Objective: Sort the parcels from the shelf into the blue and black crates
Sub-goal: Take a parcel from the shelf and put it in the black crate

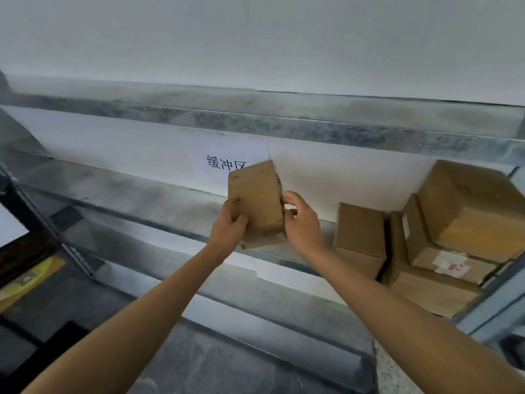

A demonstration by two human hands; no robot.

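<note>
From the head camera, a small brown parcel (257,200) is up in the air, in front of the middle of the metal shelf (136,189). It is tilted, with its top leaning to the right. The left hand (228,227) holds it low on its left side, with the thumb curled onto the front. The right hand (301,220) pinches the parcel's right edge with bent fingers. Both hands have hold of it.

More brown parcels (426,240) sit in a pile at the right end of the shelf, well apart from the one being held. A white paper sign (216,162) is stuck on the wall just behind it.

No blue crate shows here. A dark thing with a yellow patch (31,270) sits at the near left, but I cannot tell what it is.

What could go wrong: the right hand only has the edge, so the parcel may slip and fall if the left hand lets go too soon. Turning away fast to find the crates could also shake it loose.
</note>
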